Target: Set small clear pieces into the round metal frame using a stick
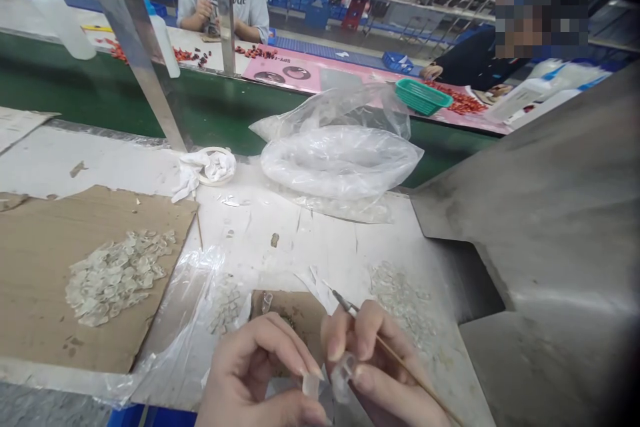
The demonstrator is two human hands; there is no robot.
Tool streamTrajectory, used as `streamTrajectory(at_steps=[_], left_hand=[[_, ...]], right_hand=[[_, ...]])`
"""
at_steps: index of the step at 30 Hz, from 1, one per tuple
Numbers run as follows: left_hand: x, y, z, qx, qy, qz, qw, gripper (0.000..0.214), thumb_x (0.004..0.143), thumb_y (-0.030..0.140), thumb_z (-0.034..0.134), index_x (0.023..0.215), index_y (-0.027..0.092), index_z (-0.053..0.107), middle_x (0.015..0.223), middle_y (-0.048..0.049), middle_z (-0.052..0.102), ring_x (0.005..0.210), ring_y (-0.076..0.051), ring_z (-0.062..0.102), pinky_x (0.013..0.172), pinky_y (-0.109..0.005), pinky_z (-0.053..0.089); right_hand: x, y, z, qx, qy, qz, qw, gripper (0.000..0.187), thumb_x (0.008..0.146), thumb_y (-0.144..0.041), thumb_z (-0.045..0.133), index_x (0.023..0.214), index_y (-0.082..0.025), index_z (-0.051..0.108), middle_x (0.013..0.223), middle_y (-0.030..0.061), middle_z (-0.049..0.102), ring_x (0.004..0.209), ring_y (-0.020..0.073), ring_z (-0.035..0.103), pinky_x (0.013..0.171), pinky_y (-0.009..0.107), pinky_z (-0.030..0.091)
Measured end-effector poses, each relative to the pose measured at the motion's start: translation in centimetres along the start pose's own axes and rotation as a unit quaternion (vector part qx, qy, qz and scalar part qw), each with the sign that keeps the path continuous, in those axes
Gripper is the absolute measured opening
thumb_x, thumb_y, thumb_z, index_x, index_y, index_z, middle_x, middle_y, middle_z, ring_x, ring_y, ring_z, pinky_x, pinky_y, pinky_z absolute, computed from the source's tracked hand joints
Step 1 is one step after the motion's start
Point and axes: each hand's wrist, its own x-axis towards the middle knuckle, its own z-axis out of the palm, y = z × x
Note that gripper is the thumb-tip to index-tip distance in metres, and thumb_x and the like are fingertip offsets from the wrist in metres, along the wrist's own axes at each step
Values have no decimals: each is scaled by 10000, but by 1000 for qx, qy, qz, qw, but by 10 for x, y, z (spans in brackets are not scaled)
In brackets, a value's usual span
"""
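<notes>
My left hand (pixel 260 373) is at the bottom centre, its thumb and fingers pinched on a small clear plastic piece (pixel 311 385). Beside it, my right hand (pixel 375 367) grips a thin wooden stick with a metal tip (pixel 345 305) like a pen and also pinches a second clear piece (pixel 345 368). Both hands hover over a small cardboard scrap (pixel 295 320) on the white table (pixel 310 240). A heap of clear pieces (pixel 117 275) lies on a cardboard sheet (pixel 35 280) to the left. More clear pieces (pixel 405 300) are scattered to the right.
A clear plastic bag (pixel 340 160) of parts sits at the table's far side, next to a tape roll with white rag (pixel 213 167). A green conveyor (pixel 100 93) runs behind. Two other people work across it, by a green basket (pixel 423 97) and squeeze bottles (pixel 63 17). A grey metal chute (pixel 550 213) fills the right.
</notes>
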Motion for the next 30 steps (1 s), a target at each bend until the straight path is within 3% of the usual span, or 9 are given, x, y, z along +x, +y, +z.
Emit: streamTrajectory(at_steps=[3,7,10,13,16,21,26,30], left_hand=[[0,-5,-7,-7,-47,7,999,243,636,155,957,776,297,819,746,26,782,694,-115,703,644,-191,504],[4,-7,-22,100,-124,94,983,396,718,7,864,930,339,824,859,4,822,772,-157,737,696,-222,528],[6,-6,-27,130,-148,108,974,474,711,-54,836,973,340,817,899,1,829,785,-159,737,689,-218,530],[5,-4,-21,53,-81,50,994,332,670,32,905,840,304,818,814,30,807,723,-120,715,651,-182,522],[3,-2,-12,-31,-21,-42,998,236,604,151,972,715,245,787,716,43,771,624,-78,671,598,-159,499],[3,-1,-10,-94,-60,-170,979,287,563,122,987,695,213,750,664,48,761,612,-105,717,600,-190,515],[3,-9,-26,-78,-122,-153,978,269,605,75,956,739,223,776,726,32,795,635,-92,714,606,-156,502],[1,-9,-33,-5,-126,-127,984,234,606,98,955,720,236,805,725,17,782,656,-114,687,635,-193,495]], right_hand=[[-3,4,3,-3,6,10,1000,88,832,-258,812,835,-255,725,861,4,697,783,128,626,715,225,499],[-9,9,10,-31,64,5,997,45,840,-308,804,847,-275,773,899,24,722,840,151,645,788,250,504],[-10,11,11,-29,82,2,996,75,797,-281,846,832,-276,779,919,23,727,825,144,647,767,239,519],[-9,11,9,12,88,9,996,180,733,-222,895,816,-252,738,955,6,709,721,104,635,682,215,525],[-9,9,7,63,55,34,996,329,650,-189,945,788,-226,649,1044,-5,679,606,63,628,579,196,501],[-9,6,8,67,23,62,996,435,591,-73,956,745,-209,573,997,-31,637,627,59,683,640,189,521],[-8,9,3,73,-3,87,994,478,546,-56,967,712,-194,541,1014,-39,592,622,61,696,588,173,522],[-12,16,-1,87,-5,101,991,521,521,-128,992,703,-201,510,975,-54,591,629,58,691,548,149,501]])
